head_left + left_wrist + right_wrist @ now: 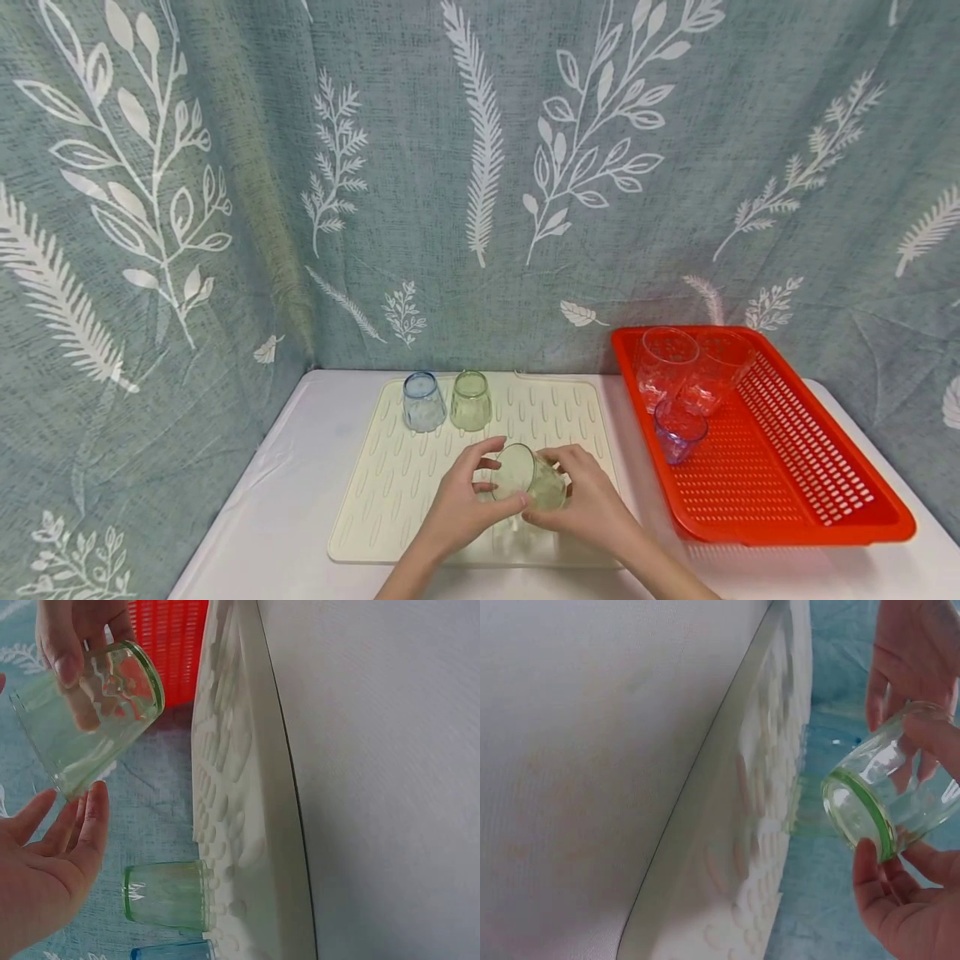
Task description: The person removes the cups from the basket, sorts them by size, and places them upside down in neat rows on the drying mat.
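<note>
A clear green drinking glass is held in the air above the pale drying mat, tilted with its mouth toward the left hand. My left hand holds it at the rim, thumb on the near side and fingertips on the far side. Around the base end, my right hand grips the same glass with thumb and fingers. In the right wrist view the thick green base faces the camera. At the mat's back left stand an upside-down blue glass and a green glass.
To the right, a red plastic basket holds two tall clear glasses and a small purple glass. White table surface surrounds the mat. A patterned teal curtain hangs behind and at the sides.
</note>
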`<state>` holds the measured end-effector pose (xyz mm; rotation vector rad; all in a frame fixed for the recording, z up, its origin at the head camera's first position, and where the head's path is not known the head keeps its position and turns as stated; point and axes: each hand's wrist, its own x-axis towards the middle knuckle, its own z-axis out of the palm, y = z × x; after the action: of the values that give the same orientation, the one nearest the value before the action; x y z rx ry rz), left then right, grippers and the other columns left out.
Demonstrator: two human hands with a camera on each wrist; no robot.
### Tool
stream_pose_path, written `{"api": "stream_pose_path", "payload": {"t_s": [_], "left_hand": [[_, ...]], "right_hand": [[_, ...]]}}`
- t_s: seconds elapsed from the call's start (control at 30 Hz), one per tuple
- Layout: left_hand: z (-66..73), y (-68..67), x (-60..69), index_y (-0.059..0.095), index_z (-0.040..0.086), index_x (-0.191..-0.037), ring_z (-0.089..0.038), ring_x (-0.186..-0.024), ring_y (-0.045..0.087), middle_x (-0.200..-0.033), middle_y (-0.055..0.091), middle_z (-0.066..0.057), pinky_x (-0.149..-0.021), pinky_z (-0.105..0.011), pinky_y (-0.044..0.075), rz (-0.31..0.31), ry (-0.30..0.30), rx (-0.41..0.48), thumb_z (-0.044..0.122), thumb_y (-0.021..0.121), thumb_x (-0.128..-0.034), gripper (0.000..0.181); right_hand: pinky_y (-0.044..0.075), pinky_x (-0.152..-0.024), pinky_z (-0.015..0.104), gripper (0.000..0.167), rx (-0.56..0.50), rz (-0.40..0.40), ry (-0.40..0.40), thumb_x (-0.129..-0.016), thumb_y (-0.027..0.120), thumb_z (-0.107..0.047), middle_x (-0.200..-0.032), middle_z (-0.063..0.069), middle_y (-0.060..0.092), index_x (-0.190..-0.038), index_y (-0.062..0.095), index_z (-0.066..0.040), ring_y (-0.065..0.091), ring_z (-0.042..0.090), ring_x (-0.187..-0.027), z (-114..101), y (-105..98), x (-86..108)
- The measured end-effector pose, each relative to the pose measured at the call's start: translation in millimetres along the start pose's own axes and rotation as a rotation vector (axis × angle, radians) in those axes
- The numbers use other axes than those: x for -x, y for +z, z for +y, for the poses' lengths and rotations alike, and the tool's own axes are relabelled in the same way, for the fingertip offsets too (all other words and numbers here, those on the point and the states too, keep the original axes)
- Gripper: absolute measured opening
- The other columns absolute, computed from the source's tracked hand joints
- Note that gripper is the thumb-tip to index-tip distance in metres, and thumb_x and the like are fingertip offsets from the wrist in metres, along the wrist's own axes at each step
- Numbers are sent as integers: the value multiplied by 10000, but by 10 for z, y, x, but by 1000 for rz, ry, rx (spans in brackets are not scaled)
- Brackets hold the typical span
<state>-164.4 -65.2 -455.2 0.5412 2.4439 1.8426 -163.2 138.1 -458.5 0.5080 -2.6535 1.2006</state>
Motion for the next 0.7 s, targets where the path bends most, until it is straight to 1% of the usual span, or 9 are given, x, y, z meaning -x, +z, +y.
{"api": "stream_pose_path", "payload": {"t_s": [0.1, 0.23, 0.37, 0.43, 0.5, 0.57, 0.63, 0.7], "left_hand": [[7, 14, -1, 487, 161, -1398, -347, -1177, 496, -1371, 488, -136, -869, -403, 523, 4, 9, -25, 351, 803, -797, 705], [6, 28, 2, 518, 149, -1372, -341, -1144, 518, -1305, 529, -137, -827, -333, 532, 18, 24, -49, 356, 814, -781, 693], [-1, 37, 8, 552, 145, -1337, -332, -1119, 532, -1257, 560, -131, -807, -302, 537, 35, 29, -43, 336, 825, -770, 657], [-1, 34, 10, 561, 142, -1329, -337, -1117, 537, -1246, 567, -127, -804, -304, 542, 41, 28, -26, 318, 825, -773, 640], [1, 28, 9, 561, 138, -1332, -337, -1125, 537, -1252, 566, -133, -811, -305, 542, 44, 13, 1, 305, 820, -783, 629], [4, 18, 6, 559, 130, -1337, -339, -1139, 537, -1258, 565, -136, -818, -309, 541, 49, -11, 47, 278, 812, -797, 614], [4, 9, 0, 554, 125, -1346, -329, -1155, 533, -1277, 562, -134, -829, -317, 534, 54, -45, 91, 261, 797, -817, 598], [0, -2, -4, 548, 122, -1354, -306, -1169, 527, -1306, 555, -122, -839, -327, 527, 60, -84, 140, 256, 784, -830, 590]], "right_hand": [[482, -678, 230, 628, 39, 8, -39, -623, 902, -282, -1081, -20, 577, -1168, 642, -110, 514, 153, -919, -26, 5, 17], [454, -684, 236, 628, 63, 14, -58, -619, 899, -284, -1072, -36, 576, -1169, 645, -120, 499, 139, -906, -39, 15, 38], [466, -716, 264, 639, 72, 23, -62, -620, 899, -299, -1086, -46, 577, -1182, 642, -139, 508, 137, -932, -30, 32, 51], [486, -768, 306, 645, 68, 26, -63, -629, 899, -308, -1111, -52, 575, -1197, 637, -151, 519, 151, -988, -24, 35, 54], [493, -836, 365, 661, 57, 31, -67, -637, 902, -309, -1136, -59, 573, -1219, 629, -155, 521, 172, -1052, -16, 32, 53], [496, -871, 405, 674, 30, 29, -64, -647, 903, -304, -1161, -60, 570, -1241, 616, -167, 513, 188, -1098, -7, 28, 47], [498, -899, 435, 687, -23, 21, -50, -655, 904, -288, -1182, -40, 570, -1261, 601, -172, 510, 199, -1127, 3, 25, 36], [507, -899, 419, 695, -97, 6, -13, -670, 899, -285, -1209, -10, 566, -1281, 584, -183, 513, 200, -1121, 10, 24, 25]]}}
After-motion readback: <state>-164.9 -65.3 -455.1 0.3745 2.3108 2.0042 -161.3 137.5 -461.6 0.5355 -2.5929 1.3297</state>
